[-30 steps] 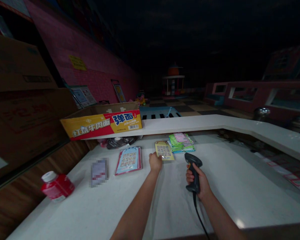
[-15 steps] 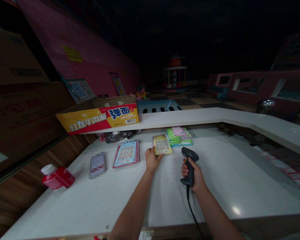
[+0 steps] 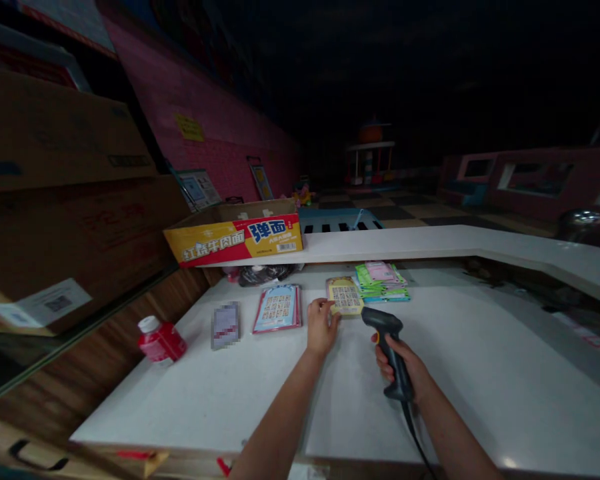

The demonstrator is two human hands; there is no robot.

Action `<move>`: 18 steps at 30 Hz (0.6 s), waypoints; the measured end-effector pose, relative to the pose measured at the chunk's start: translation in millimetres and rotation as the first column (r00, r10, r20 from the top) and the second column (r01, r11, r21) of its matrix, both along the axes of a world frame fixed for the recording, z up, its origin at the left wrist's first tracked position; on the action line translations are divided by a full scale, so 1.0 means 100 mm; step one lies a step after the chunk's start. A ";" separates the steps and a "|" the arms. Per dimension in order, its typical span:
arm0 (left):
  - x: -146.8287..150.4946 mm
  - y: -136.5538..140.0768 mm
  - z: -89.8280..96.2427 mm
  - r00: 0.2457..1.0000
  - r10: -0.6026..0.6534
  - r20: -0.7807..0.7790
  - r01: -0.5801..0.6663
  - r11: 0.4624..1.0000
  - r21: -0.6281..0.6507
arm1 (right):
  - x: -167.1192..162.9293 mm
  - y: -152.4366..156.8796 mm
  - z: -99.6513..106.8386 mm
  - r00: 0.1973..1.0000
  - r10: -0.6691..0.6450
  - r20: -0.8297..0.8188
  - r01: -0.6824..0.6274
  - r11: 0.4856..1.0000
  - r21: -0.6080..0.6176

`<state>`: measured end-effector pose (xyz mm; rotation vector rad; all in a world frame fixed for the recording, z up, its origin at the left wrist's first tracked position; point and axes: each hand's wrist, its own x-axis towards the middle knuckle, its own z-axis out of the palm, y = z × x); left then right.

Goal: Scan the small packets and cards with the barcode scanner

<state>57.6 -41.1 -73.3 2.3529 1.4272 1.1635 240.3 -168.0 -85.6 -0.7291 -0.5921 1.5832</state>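
My right hand (image 3: 403, 363) is wrapped round the handle of a black barcode scanner (image 3: 397, 360), its cable running down to the counter's front edge. The scanner's head points up and left, close to the near right corner of a flat yellow packet (image 3: 344, 297) printed with a grid of small pictures. At that packet's near left corner is my left hand (image 3: 323, 327), fingers curled and thumb along the edge, holding it on the counter. A pile of green and pink packets (image 3: 380, 283) touches or nearly touches the yellow packet on the right. To the left lie blue-fronted packets (image 3: 279, 309).
On the white counter (image 3: 205, 407) stand a red bottle (image 3: 163, 343) with a white cap and a blurred-out flat item (image 3: 225, 325). A raised ledge (image 3: 405, 243) runs behind, bearing an open noodle carton (image 3: 240, 233). Cardboard boxes (image 3: 70, 233) are stacked at left.
My view has swung left, so everything sits further right. The scanner has tilted, its head now turned left towards the yellow packet. My left thumb has slid off the packet's face to its edge.
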 end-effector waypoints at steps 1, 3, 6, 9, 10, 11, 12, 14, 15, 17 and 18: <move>-0.11 -0.04 0.05 1.000 0.018 -0.024 -0.017 1.000 0.020 | -0.01 0.00 -0.01 0.999 0.040 0.021 -0.040 0.999 -0.003; -0.36 -0.11 0.17 0.986 0.146 -0.081 -0.144 0.989 0.038 | -0.01 -0.01 -0.03 0.996 0.077 0.052 -0.076 0.997 -0.013; -0.79 -0.12 0.38 0.866 0.471 -0.167 -0.474 0.880 0.022 | 0.00 -0.02 -0.03 0.997 0.051 0.054 -0.049 0.998 -0.033; -1.15 -0.05 0.54 0.719 0.614 -0.324 -0.677 0.724 -0.130 | 0.01 -0.04 -0.02 1.000 -0.002 0.027 0.003 0.999 -0.041; -1.25 -0.02 0.57 0.707 0.602 -0.373 -0.694 0.692 -0.198 | 0.01 -0.05 -0.01 1.000 -0.011 0.017 0.012 0.999 -0.040; -1.32 0.00 0.59 0.708 0.577 -0.408 -0.695 0.671 -0.258 | 0.01 -0.05 -0.01 1.000 -0.012 0.007 0.012 0.999 -0.039; -1.39 0.02 0.61 0.716 0.551 -0.429 -0.689 0.659 -0.302 | 0.02 -0.05 -0.02 1.000 -0.008 -0.004 0.008 0.999 -0.040; -1.48 0.05 0.61 0.733 0.520 -0.438 -0.671 0.657 -0.343 | 0.02 -0.04 -0.03 1.000 0.004 -0.027 -0.005 0.999 -0.050; -1.52 0.07 0.61 0.739 0.514 -0.435 -0.665 0.659 -0.351 | 0.03 -0.04 -0.04 0.999 0.009 -0.037 -0.012 0.998 -0.056; -1.57 0.09 0.59 0.750 0.510 -0.421 -0.655 0.658 -0.371 | 0.03 -0.02 -0.05 0.999 0.007 -0.053 -0.011 0.998 -0.063; -1.60 0.11 0.58 0.758 0.509 -0.409 -0.648 0.657 -0.384 | 0.04 -0.01 -0.06 0.998 0.004 -0.059 -0.007 0.998 -0.064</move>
